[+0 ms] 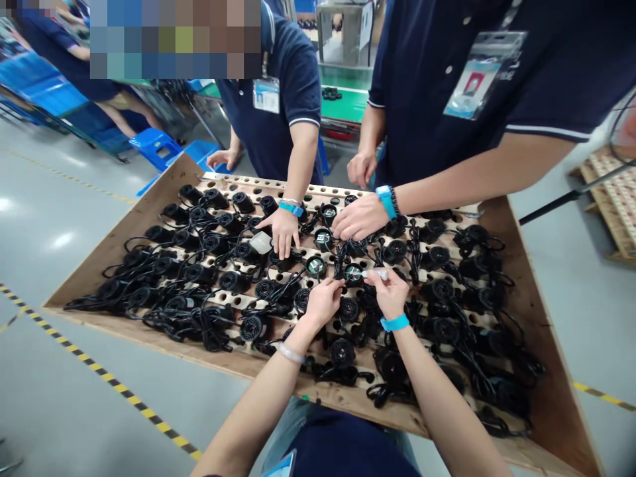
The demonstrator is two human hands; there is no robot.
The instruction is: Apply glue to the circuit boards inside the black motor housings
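My right hand (390,291) pinches a small whitish tube (378,273), its narrow tip pointing left at an open round black housing (354,273). A green circuit board with white marks shows inside that housing. Just to its lower left, my left hand (325,301) has its fingers closed near the rim; what they grip, if anything, is hidden. Another open housing (315,266) with a green board sits just beyond my left hand. Closer to me is a black unit with a slotted top (348,309).
A large wooden tray (546,331) holds many black corded units in rows. Two people stand across it; one co-worker's hand (285,233) and another's hand (362,217) reach in close to mine. A translucent cup-like piece (261,242) lies among the units. Blue stools (155,147) stand behind.
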